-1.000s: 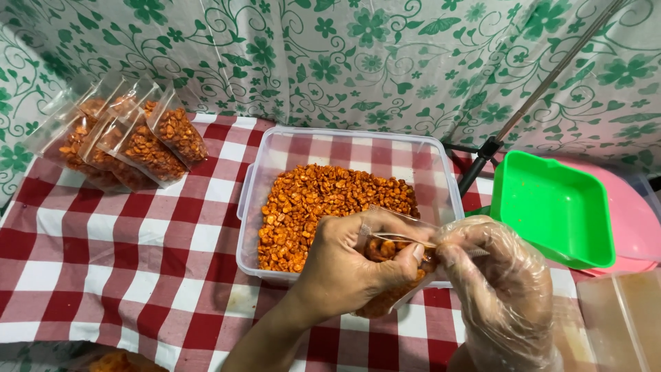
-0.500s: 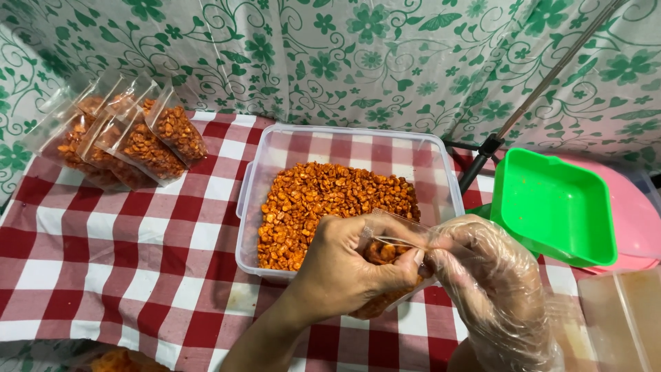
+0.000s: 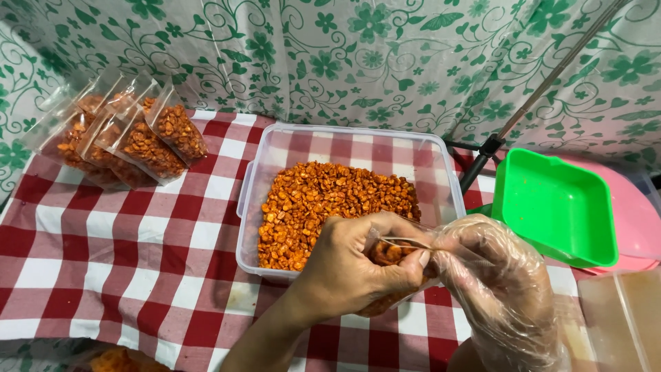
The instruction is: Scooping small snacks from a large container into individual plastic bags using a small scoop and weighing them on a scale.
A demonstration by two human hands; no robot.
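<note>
My left hand (image 3: pixel 351 265), bare, is closed around a small clear plastic bag (image 3: pixel 387 256) holding orange fried corn kernels. My right hand (image 3: pixel 499 293), in a thin clear plastic glove, pinches the bag's top edge from the right. Both hands hover over the near right corner of a clear plastic tub (image 3: pixel 275 155) that is partly filled with the same orange kernels (image 3: pixel 323 203). The bag's lower part is hidden behind my left fingers.
Several filled clear bags (image 3: pixel 148 141) lean in a row at the back left on the red-and-white checked tablecloth (image 3: pixel 110 248). A green plastic basin (image 3: pixel 554 207) sits on a pink lid (image 3: pixel 637 213) at the right. A dark stand pole (image 3: pixel 513 120) rises behind the tub. A translucent box (image 3: pixel 623 317) is at bottom right.
Both hands stayed over the tub's near right corner. The fingers shifted slightly along the bag's top edge; the bag remains in my left hand.
</note>
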